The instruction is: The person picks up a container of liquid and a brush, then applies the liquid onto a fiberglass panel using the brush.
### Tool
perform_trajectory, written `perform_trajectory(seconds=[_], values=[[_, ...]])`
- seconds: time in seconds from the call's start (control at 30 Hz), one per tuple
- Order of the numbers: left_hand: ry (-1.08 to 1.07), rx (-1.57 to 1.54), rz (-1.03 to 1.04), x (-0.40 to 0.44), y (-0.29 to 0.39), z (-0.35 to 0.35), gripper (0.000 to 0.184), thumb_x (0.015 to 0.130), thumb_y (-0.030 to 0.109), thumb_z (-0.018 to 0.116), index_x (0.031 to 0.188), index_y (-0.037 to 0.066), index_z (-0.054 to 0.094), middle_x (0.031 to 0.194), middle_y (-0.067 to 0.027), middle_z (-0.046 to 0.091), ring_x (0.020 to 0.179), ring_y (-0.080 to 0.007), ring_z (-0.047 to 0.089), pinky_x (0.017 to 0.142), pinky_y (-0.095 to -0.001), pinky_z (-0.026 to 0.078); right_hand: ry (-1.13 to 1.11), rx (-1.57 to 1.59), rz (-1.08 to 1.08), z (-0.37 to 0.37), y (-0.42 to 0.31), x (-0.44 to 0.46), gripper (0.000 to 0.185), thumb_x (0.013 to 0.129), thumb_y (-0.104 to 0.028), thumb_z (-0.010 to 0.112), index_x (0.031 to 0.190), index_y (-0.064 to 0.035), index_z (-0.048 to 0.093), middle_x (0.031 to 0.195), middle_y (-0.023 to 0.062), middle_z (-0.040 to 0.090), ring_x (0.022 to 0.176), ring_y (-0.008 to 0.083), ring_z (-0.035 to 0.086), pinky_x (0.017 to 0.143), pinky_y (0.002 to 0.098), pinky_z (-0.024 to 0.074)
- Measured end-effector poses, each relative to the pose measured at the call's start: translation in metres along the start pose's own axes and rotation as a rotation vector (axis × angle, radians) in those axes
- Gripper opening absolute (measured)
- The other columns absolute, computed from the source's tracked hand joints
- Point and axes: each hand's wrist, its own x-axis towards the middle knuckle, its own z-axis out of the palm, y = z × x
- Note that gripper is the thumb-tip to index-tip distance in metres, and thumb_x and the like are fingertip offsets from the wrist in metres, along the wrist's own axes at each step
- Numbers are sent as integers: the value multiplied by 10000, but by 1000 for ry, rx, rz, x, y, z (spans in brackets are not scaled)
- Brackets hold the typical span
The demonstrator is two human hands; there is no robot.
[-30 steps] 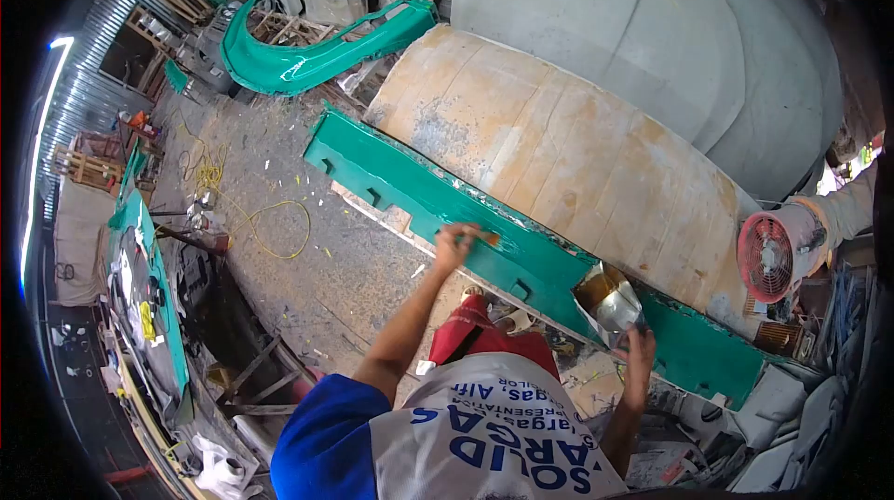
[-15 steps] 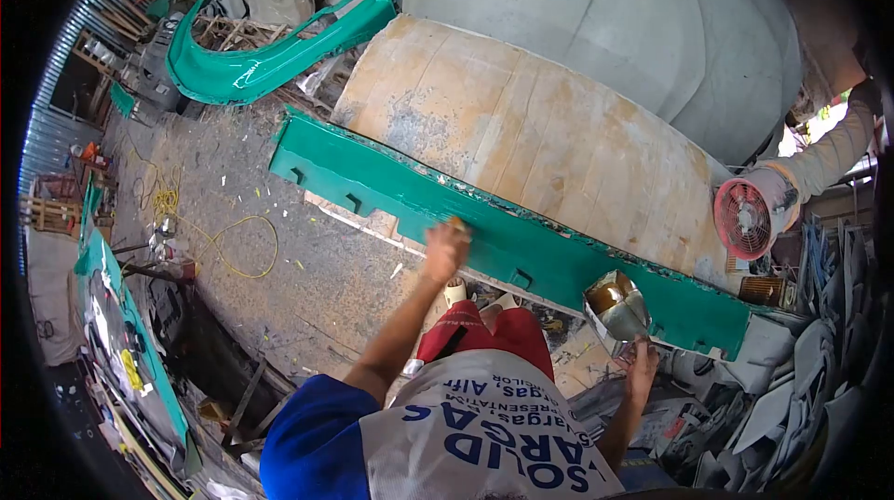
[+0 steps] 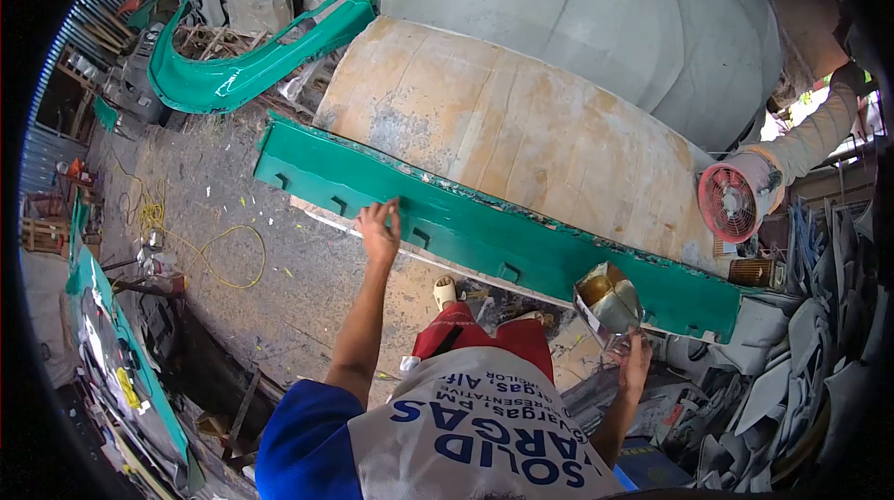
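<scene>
My left hand (image 3: 379, 232) is over the lower side of a long green panel (image 3: 549, 244), near its raised brackets. Its fingers are bent and drawn together, and whatever they may hold is hidden. My right hand (image 3: 635, 360) grips the near edge of a silvery metal container (image 3: 611, 304) with an open top and amber liquid inside. The container is above the right part of the panel. The panel's surface looks glossy, with a rough, ragged far edge.
A large tan curved mold (image 3: 503, 118) lies beyond the panel, with a grey shell (image 3: 596, 16) behind it. A red-rimmed fan (image 3: 729, 202) stands at right. A curved green piece (image 3: 219, 81) is at far left. Yellow cord (image 3: 223, 258) lies on the floor.
My left hand has moved left along the panel. A yellowish thing that showed at its fingertips is now out of sight. The right hand keeps its grip on the container.
</scene>
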Motion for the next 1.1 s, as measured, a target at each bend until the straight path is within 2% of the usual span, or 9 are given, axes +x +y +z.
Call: perform_trajectory(seconds=[0.1, 0.2, 0.33, 0.4, 0.57, 0.7, 0.83, 0.97, 1.1], values=[[-123, -1, 306, -40, 18, 53, 266, 707, 74, 674, 963, 143, 690, 1022, -71, 636, 954, -293, 536, 781, -466, 373, -21, -21, 28, -9, 1, 7, 281, 889, -288, 648, 1052, -74, 562, 809, 39, 596, 666, 133, 612, 583, 312, 560], [-284, -82, 396, -86, 87, 93, 312, 706, 82, 673, 1015, 127, 689, 1105, -72, 613, 985, -285, 522, 809, -445, 371, -9, -38, 27, -18, -2, 19, 324, 873, -303, 658, 1071, -66, 562, 839, 48, 586, 672, 140, 598, 588, 318, 558], [-423, -158, 271, -86, 136, 91, 257, 750, 23, 658, 982, 129, 693, 1061, -87, 641, 971, -283, 558, 805, -427, 407, -54, -46, 23, -38, -10, 38, 363, 874, -320, 637, 1093, -44, 554, 873, 59, 571, 705, 149, 588, 599, 322, 552], [-230, -512, 211, -56, 98, 96, 181, 775, -23, 642, 888, 104, 703, 980, -100, 689, 886, -272, 626, 780, -395, 460, -85, -87, 4, -57, -7, 55, 388, 887, -319, 610, 1127, -22, 537, 881, 69, 570, 746, 151, 591, 610, 321, 548], [-83, -351, -51, 21, -4, 46, 100, 891, 88, 625, 938, 59, 708, 957, -112, 703, 736, -260, 632, 690, -367, 503, -103, -84, 59, -88, -22, 82, 342, 860, -314, 663, 1092, -100, 531, 952, 20, 514, 733, 126, 538, 570, 305, 552], [108, 153, -35, 13, 26, 46, 136, 868, 125, 645, 981, 86, 710, 926, -84, 668, 781, -270, 586, 719, -402, 464, -84, -135, 24, -114, -32, 104, 408, 871, -336, 652, 1158, -87, 502, 933, 28, 508, 762, 147, 538, 561, 293, 542], [139, 366, 305, -61, 93, 114, 306, 748, 104, 695, 1049, 156, 702, 959, -54, 620, 933, -281, 516, 782, -431, 369, -151, -165, -4, -141, -44, 121, 459, 876, -361, 640, 1203, -75, 491, 970, 53, 523, 786, 153, 552, 593, 310, 541], [-214, 115, 305, -126, 183, 145, 204, 786, 102, 682, 984, 151, 699, 990, -59, 630, 940, -275, 510, 808, -435, 367, -222, -237, 18, -157, -48, 146, 510, 868, -382, 643, 1238, -67, 489, 1009, 63, 544, 809, 150, 569, 628, 324, 540], [-285, -61, 123, -112, 206, 130, 132, 816, 84, 672, 943, 109, 701, 966, -87, 669, 938, -278, 573, 821, -416, 429, -199, -228, -40, -145, -59, 146, 530, 867, -388, 644, 1252, -61, 485, 1013, 58, 549, 807, 147, 572, 622, 321, 538]])
